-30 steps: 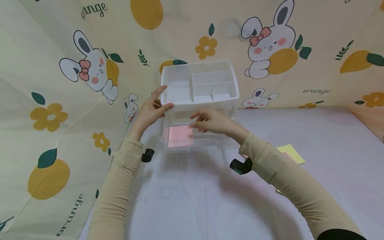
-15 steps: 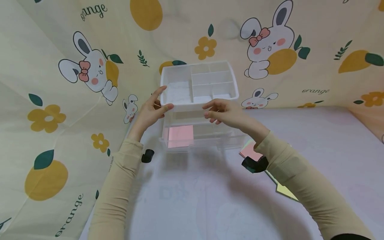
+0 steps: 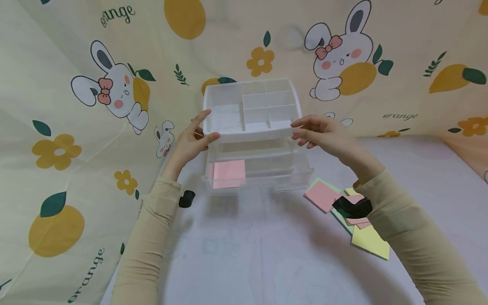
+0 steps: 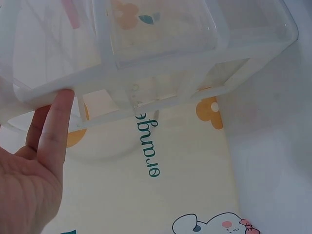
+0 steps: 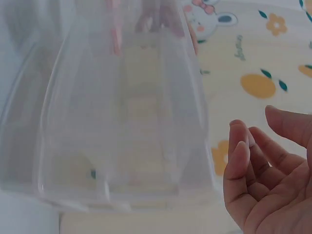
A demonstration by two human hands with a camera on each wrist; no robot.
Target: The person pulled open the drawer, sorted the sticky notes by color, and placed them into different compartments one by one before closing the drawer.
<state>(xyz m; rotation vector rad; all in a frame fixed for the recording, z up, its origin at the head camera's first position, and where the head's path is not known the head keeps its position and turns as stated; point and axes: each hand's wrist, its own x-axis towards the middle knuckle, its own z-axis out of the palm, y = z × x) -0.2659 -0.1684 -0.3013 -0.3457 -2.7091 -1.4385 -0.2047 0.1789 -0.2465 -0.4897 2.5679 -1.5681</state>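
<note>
Count: one clear plastic organizer (image 3: 253,135); one pink note (image 3: 228,173) in its open drawer (image 3: 259,173); one loose pile of sticky notes (image 3: 348,212) on the table (image 3: 244,254), pink, green and yellow, too overlapped for me to count sheet by sheet; my two hands.

Organizer look: translucent white, a top tray split into five compartments, one large at 9 o'clock and four smaller at 3 o'clock. Below it two drawer levels; the lower drawer is pulled out toward me, with the pink note lying flat at its 9 o'clock end.

Organizer place: at 12 o'clock from me, on the pale table, backed against the rabbit-and-orange print cloth (image 3: 76,127).

Left hand (image 3: 190,142): at the tray's 9 o'clock corner, thumb on the front rim, fingers straight along the side, steadying it.

Right hand (image 3: 324,133): at the tray's 3 o'clock corner, fingers loosely bent and relaxed, holding nothing; whether the tips touch the rim I cannot tell.

Pile place: at 4 o'clock from the organizer, partly under my right sleeve.
</note>
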